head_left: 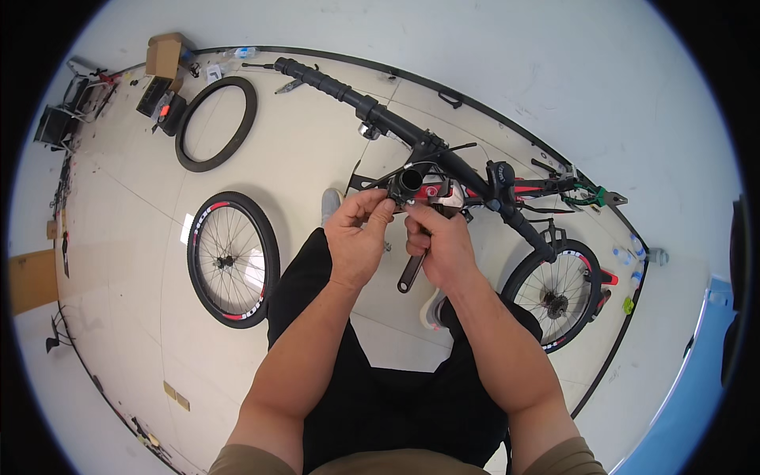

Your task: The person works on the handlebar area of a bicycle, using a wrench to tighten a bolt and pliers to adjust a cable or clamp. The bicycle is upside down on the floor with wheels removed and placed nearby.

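Observation:
A bicycle frame with red parts (431, 191) stands before me, its black handlebar (384, 119) slanting from upper left to lower right. Toward me points the open round end of a black tube (410, 179). Just below that end, my left hand (355, 241) pinches thumb and forefinger together at its left side. My right hand (446, 244) comes in from the other side, thumb against the same spot and fingers curled in. Whatever small part sits between the fingertips is too hidden to name. A black crank arm (410, 275) hangs beneath, beside my right hand.
On the floor at left lie a spoked wheel (267, 261) and a bare tire (249, 119). The rear wheel (590, 301) is at right, near green-handled pliers (611, 198). Farther off are an open cardboard box (162, 57) and plastic bottles (247, 52). A wall runs behind the bicycle.

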Demonstrator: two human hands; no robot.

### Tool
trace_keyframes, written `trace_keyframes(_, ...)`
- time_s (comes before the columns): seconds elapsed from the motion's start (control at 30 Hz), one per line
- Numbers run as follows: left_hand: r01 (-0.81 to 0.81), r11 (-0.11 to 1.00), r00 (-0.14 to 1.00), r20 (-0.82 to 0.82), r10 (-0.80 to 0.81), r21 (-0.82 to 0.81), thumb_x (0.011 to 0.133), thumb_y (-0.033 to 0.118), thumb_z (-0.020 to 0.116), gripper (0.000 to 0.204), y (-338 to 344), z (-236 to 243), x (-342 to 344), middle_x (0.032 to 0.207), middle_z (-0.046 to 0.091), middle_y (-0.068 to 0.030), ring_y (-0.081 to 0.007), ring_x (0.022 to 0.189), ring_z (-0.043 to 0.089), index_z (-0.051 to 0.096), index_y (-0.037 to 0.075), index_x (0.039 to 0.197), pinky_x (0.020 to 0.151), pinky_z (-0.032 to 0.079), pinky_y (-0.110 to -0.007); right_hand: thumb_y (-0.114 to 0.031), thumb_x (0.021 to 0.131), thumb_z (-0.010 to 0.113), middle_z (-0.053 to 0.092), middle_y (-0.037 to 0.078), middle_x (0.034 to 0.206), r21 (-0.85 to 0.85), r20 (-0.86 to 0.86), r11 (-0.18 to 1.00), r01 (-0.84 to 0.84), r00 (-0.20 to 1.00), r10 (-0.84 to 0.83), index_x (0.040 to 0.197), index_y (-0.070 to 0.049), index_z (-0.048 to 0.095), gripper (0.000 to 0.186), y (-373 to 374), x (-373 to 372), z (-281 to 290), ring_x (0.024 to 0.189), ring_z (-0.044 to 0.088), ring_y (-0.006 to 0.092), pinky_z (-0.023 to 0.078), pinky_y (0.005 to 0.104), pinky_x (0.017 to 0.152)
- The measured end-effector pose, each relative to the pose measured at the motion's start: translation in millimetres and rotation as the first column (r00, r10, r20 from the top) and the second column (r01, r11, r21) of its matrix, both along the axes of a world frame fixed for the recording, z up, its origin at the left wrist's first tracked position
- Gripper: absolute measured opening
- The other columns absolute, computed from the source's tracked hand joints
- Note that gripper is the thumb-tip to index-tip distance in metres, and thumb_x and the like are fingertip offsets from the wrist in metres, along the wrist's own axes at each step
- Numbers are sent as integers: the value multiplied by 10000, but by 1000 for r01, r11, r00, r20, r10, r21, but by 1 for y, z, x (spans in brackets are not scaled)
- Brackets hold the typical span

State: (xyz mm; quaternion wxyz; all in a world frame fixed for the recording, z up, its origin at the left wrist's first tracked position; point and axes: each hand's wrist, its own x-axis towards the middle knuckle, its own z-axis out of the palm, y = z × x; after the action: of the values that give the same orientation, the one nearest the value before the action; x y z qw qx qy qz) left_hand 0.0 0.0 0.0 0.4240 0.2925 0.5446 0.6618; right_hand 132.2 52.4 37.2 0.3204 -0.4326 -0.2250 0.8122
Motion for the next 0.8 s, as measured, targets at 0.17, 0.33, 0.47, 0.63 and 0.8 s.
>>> trace_keyframes(0.17, -28, 1000, 998, -50, 28, -1, 943, 35, 683, 193, 8, 1, -3, 932, 725, -58, -91, 812, 638, 673, -27, 1125, 754, 528, -245, -112, 908, 695, 550, -2, 692, -39, 9, 998, -45, 999, 46, 877, -79, 611, 95, 7, -4, 4, 519, 386, 55, 296, 234, 478)
trace_keyframes(0.33, -10, 998, 998, 54, 14, -65, 976, 50, 640, 186, 5, 5, -2, 938, 729, -73, -111, 814, 654, 682, -32, 1137, 748, 534, -251, -98, 911, 682, 545, -2, 691, 78, 70, 997, -13, 998, 8, 864, -91, 592, 101, 2, -5, 3, 518, 387, 54, 296, 229, 481)
trace_keyframes(0.47, 3, 997, 993, 119, 6, -77, 981, 53, 632, 183, 3, 6, -3, 927, 729, -81, -123, 807, 663, 691, -36, 1129, 752, 541, -254, -87, 897, 668, 522, -6, 688, 46, 67, 999, 12, 998, -15, 886, -95, 586, 83, 1, -3, 7, 522, 388, 63, 299, 237, 486)
trace_keyframes(0.63, -8, 997, 993, 118, 17, -80, 973, 38, 636, 180, 2, 5, -2, 934, 727, -76, -116, 796, 652, 694, -33, 1129, 738, 538, -246, -69, 860, 633, 493, -5, 671, 21, 30, 997, 74, 997, -74, 928, -55, 614, 71, -1, 0, 5, 518, 365, 74, 295, 255, 479)
trace_keyframes(0.8, -63, 996, 996, -61, 60, -57, 951, 5, 655, 186, -2, 10, 7, 936, 712, -53, -102, 810, 640, 697, -28, 1129, 734, 532, -238, -51, 839, 620, 488, -4, 658, 20, 40, 992, 128, 991, -128, 946, -32, 637, 110, -3, 1, 7, 516, 360, 74, 292, 257, 473)
